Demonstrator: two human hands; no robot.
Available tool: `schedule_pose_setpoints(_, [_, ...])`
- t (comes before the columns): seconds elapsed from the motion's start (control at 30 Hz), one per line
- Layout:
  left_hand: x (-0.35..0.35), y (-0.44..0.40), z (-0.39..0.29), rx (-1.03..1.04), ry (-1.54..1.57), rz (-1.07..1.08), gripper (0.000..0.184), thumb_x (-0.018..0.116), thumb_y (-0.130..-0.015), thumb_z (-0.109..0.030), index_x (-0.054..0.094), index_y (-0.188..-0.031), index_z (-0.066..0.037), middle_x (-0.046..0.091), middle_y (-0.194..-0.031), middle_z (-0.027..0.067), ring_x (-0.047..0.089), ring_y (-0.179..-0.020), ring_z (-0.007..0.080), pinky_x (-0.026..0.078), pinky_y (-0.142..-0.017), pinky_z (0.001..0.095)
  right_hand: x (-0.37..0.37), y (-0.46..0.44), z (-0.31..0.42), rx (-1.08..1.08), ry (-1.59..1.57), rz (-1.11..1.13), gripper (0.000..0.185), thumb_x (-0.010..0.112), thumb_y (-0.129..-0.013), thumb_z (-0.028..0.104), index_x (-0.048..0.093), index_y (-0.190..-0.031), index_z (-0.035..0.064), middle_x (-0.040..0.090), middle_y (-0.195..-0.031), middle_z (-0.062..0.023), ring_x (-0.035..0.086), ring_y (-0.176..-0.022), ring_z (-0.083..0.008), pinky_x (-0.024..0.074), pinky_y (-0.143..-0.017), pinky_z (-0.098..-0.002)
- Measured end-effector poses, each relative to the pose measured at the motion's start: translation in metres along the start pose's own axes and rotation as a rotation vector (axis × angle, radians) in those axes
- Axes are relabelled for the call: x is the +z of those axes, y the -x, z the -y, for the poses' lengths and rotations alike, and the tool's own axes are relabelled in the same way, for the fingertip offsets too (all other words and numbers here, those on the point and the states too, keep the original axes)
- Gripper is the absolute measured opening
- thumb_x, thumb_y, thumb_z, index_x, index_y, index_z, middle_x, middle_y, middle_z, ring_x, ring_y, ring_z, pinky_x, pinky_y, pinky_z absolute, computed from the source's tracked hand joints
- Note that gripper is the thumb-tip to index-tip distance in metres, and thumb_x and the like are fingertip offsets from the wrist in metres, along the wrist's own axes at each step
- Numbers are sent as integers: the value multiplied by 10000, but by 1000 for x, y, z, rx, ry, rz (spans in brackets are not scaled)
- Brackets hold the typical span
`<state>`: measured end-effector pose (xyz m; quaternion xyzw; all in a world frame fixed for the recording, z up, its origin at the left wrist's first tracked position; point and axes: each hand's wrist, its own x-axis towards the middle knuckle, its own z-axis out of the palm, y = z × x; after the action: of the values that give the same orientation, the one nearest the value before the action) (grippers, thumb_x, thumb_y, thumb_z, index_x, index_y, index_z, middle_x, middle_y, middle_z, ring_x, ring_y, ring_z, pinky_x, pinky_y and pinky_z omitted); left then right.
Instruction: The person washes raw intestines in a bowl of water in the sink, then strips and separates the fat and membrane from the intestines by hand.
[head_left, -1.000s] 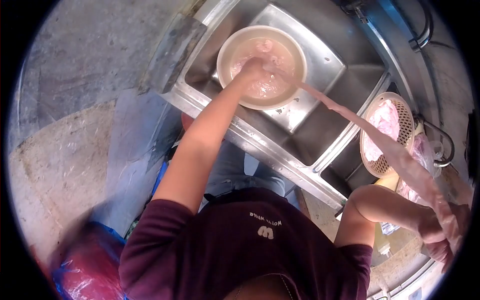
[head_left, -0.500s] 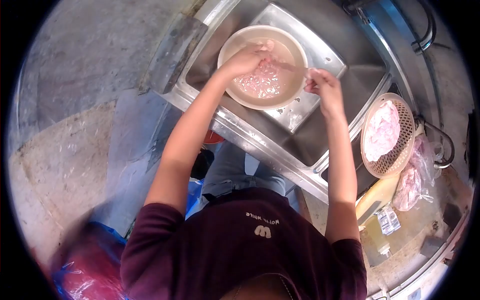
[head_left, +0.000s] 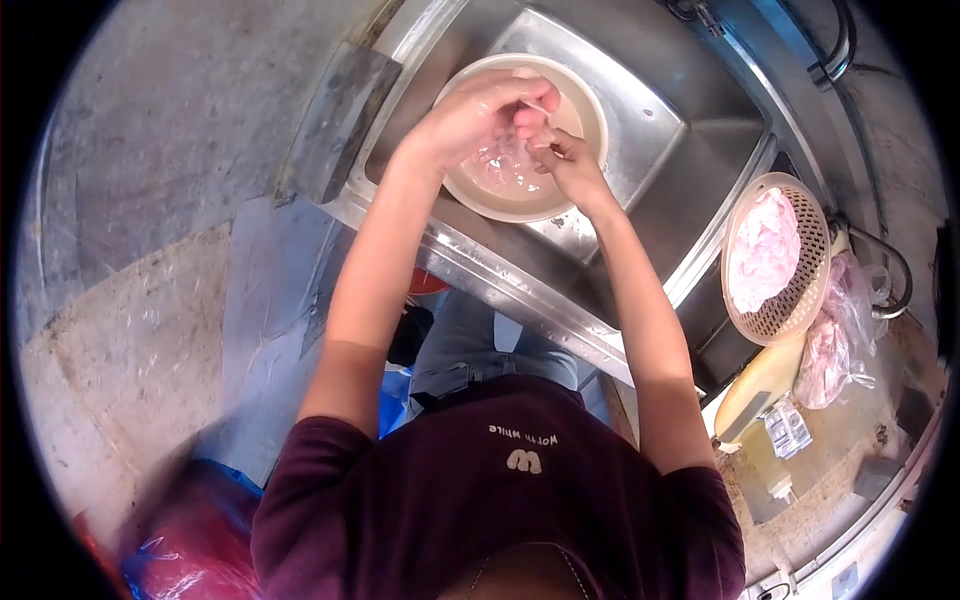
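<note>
A round beige bowl (head_left: 508, 214) of cloudy water stands in the steel sink. Wet pinkish strands (head_left: 508, 172) lie in the water. Over the bowl, my left hand (head_left: 485, 115) is closed, with a thin pale strip between its thumb and fingers. Close against it on the right, my right hand (head_left: 568, 165) pinches at the same pale strip, its fingertips together. The two hands nearly touch, and they hide part of the strip and the bowl's middle.
A perforated beige basket (head_left: 808, 262) holding a pale pink heap (head_left: 765, 250) rests at the sink's right side. Beside it lie a plastic bag (head_left: 828, 350), a knife (head_left: 742, 422) and a bottle (head_left: 780, 485). Red-blue bags (head_left: 195, 540) sit lower left.
My right hand came back from the far right, where it had stretched a long pale strip, to the bowl beside my left hand. My left hand rose out of the water.
</note>
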<state>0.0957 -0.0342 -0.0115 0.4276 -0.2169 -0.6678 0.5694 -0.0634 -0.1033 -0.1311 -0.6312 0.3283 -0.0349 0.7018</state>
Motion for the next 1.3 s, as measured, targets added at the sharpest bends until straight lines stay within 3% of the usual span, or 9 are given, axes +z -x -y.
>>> schedule_pose_setpoints(0.3, [-31, -21, 38, 39, 140, -199, 234, 458, -877, -224, 549, -923, -14, 462, -722, -14, 445, -675, 83, 379, -641, 210, -18, 20, -2, 181, -348, 66, 209, 502, -863, 187, 573, -962, 18, 598, -822, -36, 542, -704, -90, 445, -664, -223])
schedule_pose_setpoints(0.43, [-32, -23, 38, 96, 73, -261, 235, 454, -881, -234, 556, -947, -32, 520, -799, -3, 493, -721, 85, 398, -688, 199, -24, 28, 14, 137, -298, -61, 172, 494, -864, 162, 595, -892, 25, 607, -780, -32, 536, -693, -91, 442, -630, -221])
schedule_pose_setpoints(0.53, [-34, -21, 37, 41, -85, -333, 249, 457, -882, -284, 544, -956, -62, 534, -923, 8, 492, -894, 121, 416, -775, 250, -31, 32, 23, 83, -267, -120, 189, 486, -869, 176, 598, -881, 24, 611, -782, -27, 533, -700, -88, 434, -647, -222])
schedule_pose_setpoints(0.73, [-42, -25, 51, 17, 67, -428, 228, 447, -888, -261, 533, -958, -62, 544, -985, 31, 506, -923, 147, 433, -792, 299, -43, 34, 42, -80, -200, -122, 200, 468, -876, 171, 587, -806, 27, 588, -726, -12, 514, -686, -82, 410, -676, -220])
schedule_pose_setpoints(0.93, [-59, -34, 52, 32, 318, -523, 165, 430, -885, -203, 520, -902, -65, 564, -868, 35, 524, -857, 160, 427, -775, 302, -33, 47, 47, -155, 61, -64, 120, 475, -845, 97, 552, -788, 23, 542, -711, -10, 498, -698, -101, 395, -685, -225])
schedule_pose_setpoints(1.07, [-75, -31, 55, 13, 213, -519, 163, 375, -870, -170, 498, -850, -65, 489, -686, 16, 476, -709, 138, 388, -694, 265, -17, 55, 30, -97, 156, 14, 107, 489, -824, 89, 558, -840, 8, 549, -758, -66, 524, -757, -157, 405, -715, -269])
schedule_pose_setpoints(1.1, [-79, -29, 56, 20, 207, -465, 160, 363, -858, -158, 490, -833, -62, 460, -653, 8, 451, -674, 132, 374, -673, 257, -14, 53, 17, -150, 347, 17, 135, 504, -814, 98, 573, -895, 14, 570, -817, -123, 540, -824, -213, 412, -753, -303])
schedule_pose_setpoints(1.2, [-68, -22, 49, 39, -19, -417, 152, 347, -809, -130, 473, -776, -52, 385, -602, -8, 378, -614, 120, 336, -626, 242, -7, 50, 6, -153, 653, 109, 172, 516, -800, 92, 584, -948, 41, 575, -900, -156, 533, -886, -262, 411, -794, -336])
schedule_pose_setpoints(1.3, [-41, -9, 40, 90, -152, -443, 184, 374, -794, -143, 476, -684, -37, 341, -554, -15, 356, -556, 114, 317, -555, 242, -6, 40, -5, -95, 407, 154, 259, 539, -792, 108, 548, -1036, 25, 555, -988, -145, 550, -837, -243, 430, -762, -328])
